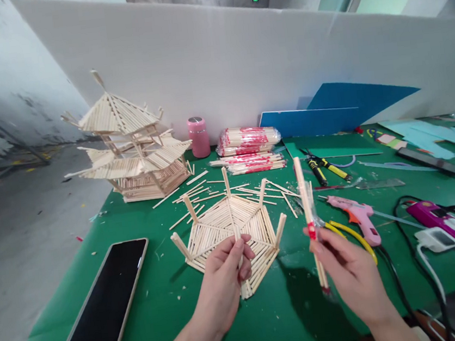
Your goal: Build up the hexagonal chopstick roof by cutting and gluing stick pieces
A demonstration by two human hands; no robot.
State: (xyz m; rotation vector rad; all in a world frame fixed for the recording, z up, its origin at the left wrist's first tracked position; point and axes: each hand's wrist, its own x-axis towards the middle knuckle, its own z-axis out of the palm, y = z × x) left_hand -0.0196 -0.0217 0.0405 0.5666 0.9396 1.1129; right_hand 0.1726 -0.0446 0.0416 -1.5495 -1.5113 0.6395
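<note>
My left hand (225,275) pinches a short wooden post (237,234) at the near corner of a hexagonal platform of wooden sticks (207,225). Posts rise from the platform's other corners. Whether the pinched post touches the platform is hidden by my fingers. To the right, my right hand (345,266) grips a pair of wrapped chopsticks (303,192) with a red band, held upright above the table. Behind my right fingers lie yellow-handled pliers (356,235), partly covered. A pink glue gun (356,216) rests just beyond them.
A two-tiered stick pavilion (126,149) stands at the back left, beside a pink flask (198,136). Packs of chopsticks (248,139) lie behind loose sticks (205,189). A phone (103,305) lies at left; cutters (321,168), a power strip (442,222) and cables are at right.
</note>
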